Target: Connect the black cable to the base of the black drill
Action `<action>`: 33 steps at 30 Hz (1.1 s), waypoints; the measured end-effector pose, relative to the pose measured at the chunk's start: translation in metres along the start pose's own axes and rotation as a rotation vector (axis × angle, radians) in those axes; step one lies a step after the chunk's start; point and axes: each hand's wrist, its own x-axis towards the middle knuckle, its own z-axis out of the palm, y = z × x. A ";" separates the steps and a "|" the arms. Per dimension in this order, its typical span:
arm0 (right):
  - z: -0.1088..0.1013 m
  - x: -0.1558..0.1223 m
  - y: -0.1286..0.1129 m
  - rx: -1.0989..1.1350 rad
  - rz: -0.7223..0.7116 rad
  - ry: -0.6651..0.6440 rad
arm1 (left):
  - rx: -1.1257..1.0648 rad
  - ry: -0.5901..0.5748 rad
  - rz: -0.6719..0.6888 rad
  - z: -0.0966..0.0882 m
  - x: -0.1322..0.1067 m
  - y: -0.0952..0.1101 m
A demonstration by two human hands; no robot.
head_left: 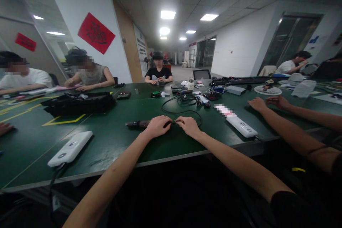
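A dark, slim electric screwdriver [137, 124] lies on the green table, its narrow tip pointing left. My left hand [159, 127] is closed around its rear end, with the fingers over the body. Close beside it, my right hand [189, 125] pinches the end of a black cable [201, 117] at the screwdriver's tail. Whether the cable end is seated in the tool cannot be made out, as the fingers cover it. From my right hand the cable loops back to a tangle of black cord beyond my hands.
White power strips lie to the left [71, 148] and right [242, 125]. A black open case [78, 104] stands at left. Electronics, a white bottle [190, 84] and a grey box [236, 90] sit farther back. A co-worker's hands [258, 104] are at right; other people sit around the table.
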 end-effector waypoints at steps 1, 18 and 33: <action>-0.001 0.000 0.000 0.004 -0.004 0.009 | -0.003 0.000 0.003 -0.001 -0.001 0.000; -0.006 0.014 0.009 0.140 -0.172 -0.028 | 0.022 0.033 -0.033 0.002 0.002 0.000; 0.007 0.017 0.022 0.226 -0.226 0.003 | 0.019 0.017 -0.007 -0.001 0.001 0.001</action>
